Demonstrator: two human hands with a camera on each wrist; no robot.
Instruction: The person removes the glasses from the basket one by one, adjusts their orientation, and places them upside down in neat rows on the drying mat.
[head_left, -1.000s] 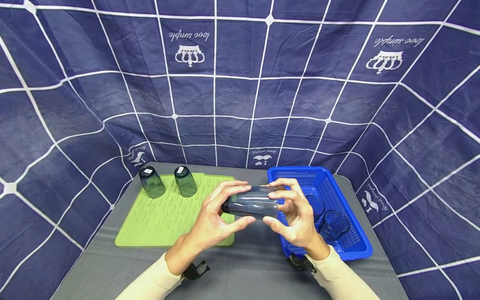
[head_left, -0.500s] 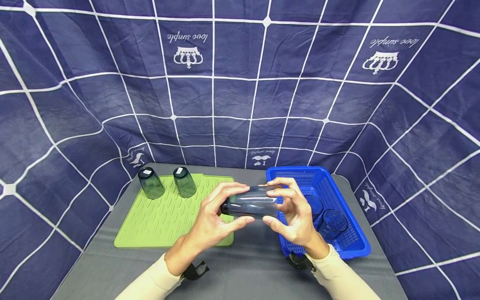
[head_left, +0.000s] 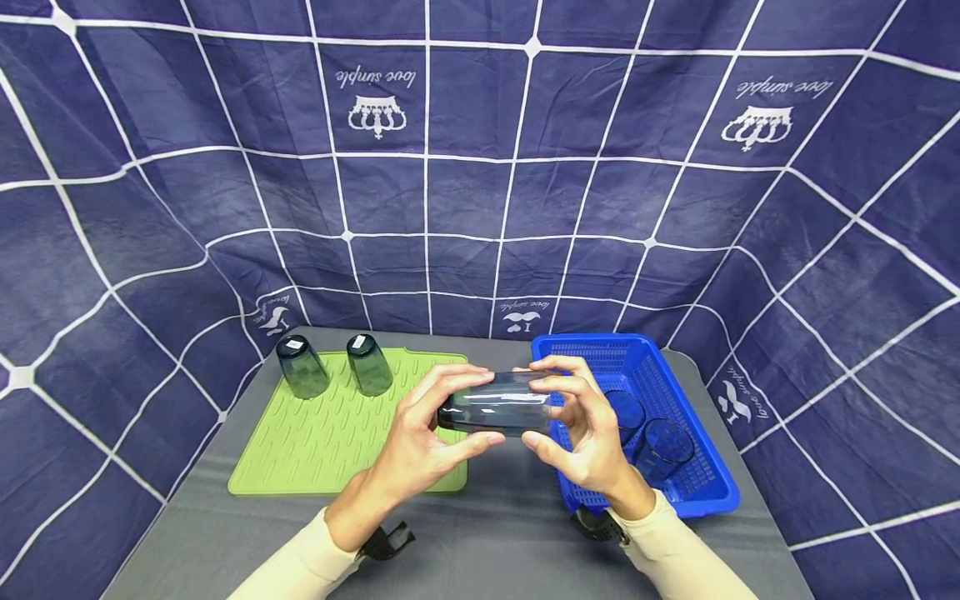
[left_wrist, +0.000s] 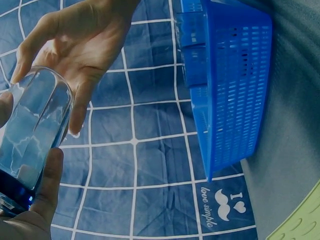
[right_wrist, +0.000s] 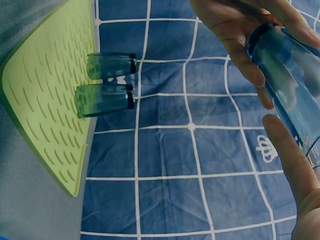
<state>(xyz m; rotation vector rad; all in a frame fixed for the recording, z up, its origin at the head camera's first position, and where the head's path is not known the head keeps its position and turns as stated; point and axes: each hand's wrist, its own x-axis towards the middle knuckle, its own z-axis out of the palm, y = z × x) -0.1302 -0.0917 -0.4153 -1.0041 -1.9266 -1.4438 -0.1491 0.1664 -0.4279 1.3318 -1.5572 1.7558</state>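
A dark blue-grey drinking glass [head_left: 498,406] lies sideways in the air between my hands, its thick base to the left and its rim to the right. My left hand [head_left: 431,425] grips the base end, thumb below and fingers above. Around the rim end, my right hand [head_left: 581,421] holds it the same way. In the left wrist view the clear glass [left_wrist: 37,120] shows its open rim near the right palm. Two more glasses [head_left: 303,367] [head_left: 370,365] stand upside down on the green drying mat [head_left: 315,450].
At the right a blue plastic basket [head_left: 708,442] with slotted walls holds two glasses [head_left: 666,450] [head_left: 624,414]. Grey cloth [head_left: 495,542] covers the table. A dark blue checked curtain [head_left: 472,200] hangs behind and at both sides.
Both hands and the glass between them have shifted very slightly left in the head view. The grip looks the same, and the mat, basket and other glasses stay in place.
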